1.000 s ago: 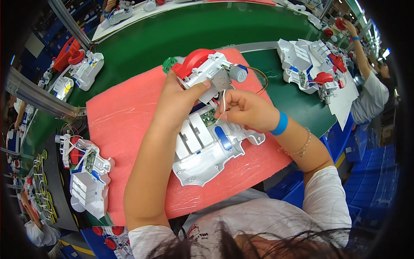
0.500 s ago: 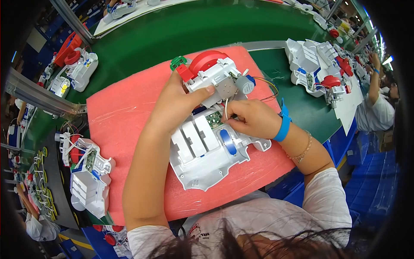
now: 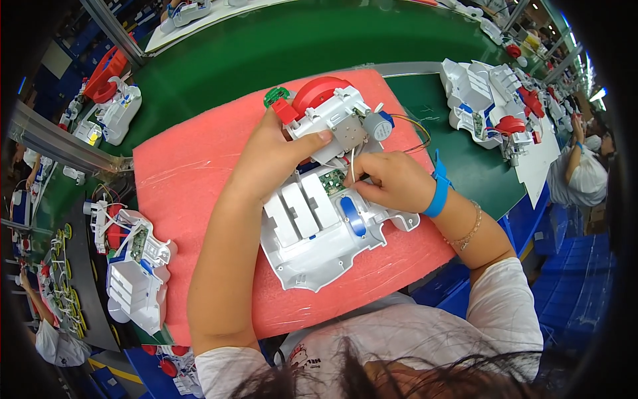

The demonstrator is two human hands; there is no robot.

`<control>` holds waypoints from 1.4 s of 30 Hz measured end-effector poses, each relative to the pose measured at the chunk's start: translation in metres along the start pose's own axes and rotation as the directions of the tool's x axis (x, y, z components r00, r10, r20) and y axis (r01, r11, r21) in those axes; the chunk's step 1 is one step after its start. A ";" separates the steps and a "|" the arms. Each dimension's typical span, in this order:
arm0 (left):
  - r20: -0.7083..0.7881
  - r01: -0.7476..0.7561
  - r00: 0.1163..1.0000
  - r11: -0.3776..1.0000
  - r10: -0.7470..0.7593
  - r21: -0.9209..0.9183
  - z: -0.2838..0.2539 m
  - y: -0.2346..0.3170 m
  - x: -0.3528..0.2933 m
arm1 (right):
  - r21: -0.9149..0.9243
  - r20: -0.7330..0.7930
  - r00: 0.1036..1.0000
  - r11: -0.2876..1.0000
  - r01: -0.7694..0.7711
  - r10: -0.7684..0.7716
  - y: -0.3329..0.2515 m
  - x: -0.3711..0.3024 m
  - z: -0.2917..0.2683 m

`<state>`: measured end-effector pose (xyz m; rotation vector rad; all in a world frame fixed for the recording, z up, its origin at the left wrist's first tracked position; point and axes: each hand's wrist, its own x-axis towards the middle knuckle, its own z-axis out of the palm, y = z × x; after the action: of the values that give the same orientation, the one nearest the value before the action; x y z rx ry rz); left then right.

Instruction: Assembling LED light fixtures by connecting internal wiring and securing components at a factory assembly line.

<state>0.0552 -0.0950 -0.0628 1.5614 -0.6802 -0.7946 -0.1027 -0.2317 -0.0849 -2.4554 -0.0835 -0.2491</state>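
1. Since the earlier pic, you've swung the white chassis shell [image 3: 319,229] a bit more upright on the pink foam mat [image 3: 179,179]; both hands stay on the work w/ hardly any shift.
2. Your left hand [image 3: 276,153] wraps the white motor module [image 3: 332,116] w/ red wheel at the shell's top edge, thumb pressed on its face, fingers curled round the far side.
3. Your right hand [image 3: 392,179] sits just beside the green circuit board [image 3: 330,181], fingertips pressed together pinching the thin wires; exact grip partly hidden.
4. Keep the module steady, don't let it tilt — the wires look short.
5. Feed the wires gently, no tugging at the board end, I'd say.
6. Spare shells sit well apart: one at the mat's left [image 3: 136,266], more on the green belt [image 3: 492,100] to the right.
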 end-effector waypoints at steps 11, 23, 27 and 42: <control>0.006 -0.065 0.998 0.998 0.065 0.012 0.002 -0.004 -0.001 | -0.290 0.018 0.994 0.951 0.106 -0.106 -0.002 -0.004 0.000; -0.028 -0.075 0.997 0.992 0.078 0.103 0.003 0.003 -0.003 | -0.456 0.126 0.957 0.842 0.290 -0.261 -0.014 -0.001 -0.015; -0.026 -0.196 0.980 0.980 0.196 0.023 0.002 -0.004 -0.001 | -0.542 0.241 0.928 0.754 0.372 -0.285 -0.018 0.002 -0.017; -0.443 0.259 0.683 0.374 0.581 0.890 -0.191 0.009 -0.202 | -0.182 -0.327 0.907 0.959 0.216 -0.266 -0.009 -0.027 -0.026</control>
<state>0.0881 0.1775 -0.0174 2.5386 -0.6919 0.6404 -0.1344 -0.2408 -0.0644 -2.4976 -0.2236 -0.8230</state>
